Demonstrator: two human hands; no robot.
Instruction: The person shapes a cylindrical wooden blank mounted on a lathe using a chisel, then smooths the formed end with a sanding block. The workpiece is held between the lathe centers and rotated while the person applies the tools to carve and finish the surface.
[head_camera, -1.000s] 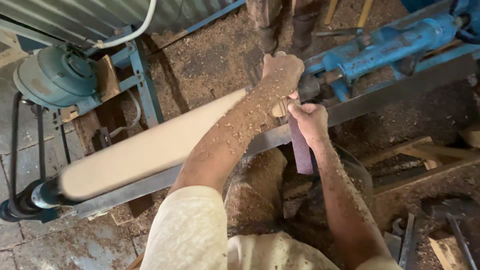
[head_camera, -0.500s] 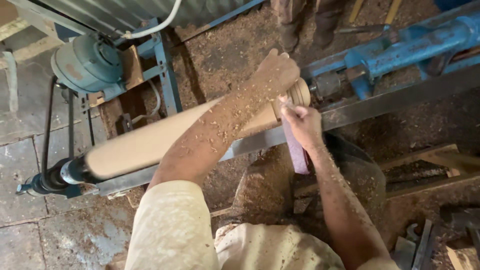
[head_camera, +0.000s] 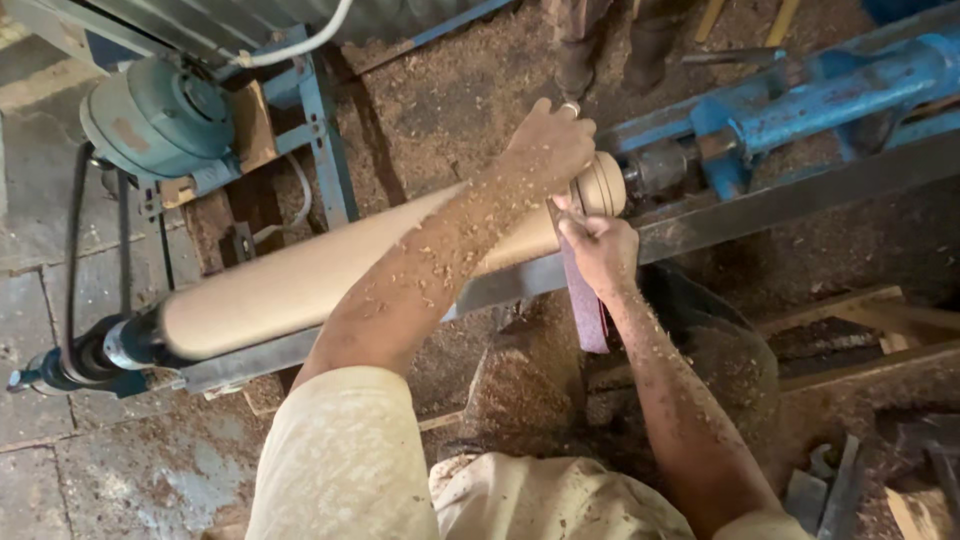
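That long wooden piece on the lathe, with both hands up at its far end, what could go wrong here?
1. The left hand rests over the wooden workpiece near its end; if the piece is spinning, fingers could be caught.
2. The right hand holds a sanding strip against the wood; it might snag and pull the hand in.
3. Sawdust lies piled below, so footing may slip.

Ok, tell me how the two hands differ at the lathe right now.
The left hand lies on top of the wooden workpiece near its end; the right hand sits lower, at its near side. The left hand shows no tool; the right hand pinches a dark reddish strip that hangs down. Both forearms are flecked with sawdust.
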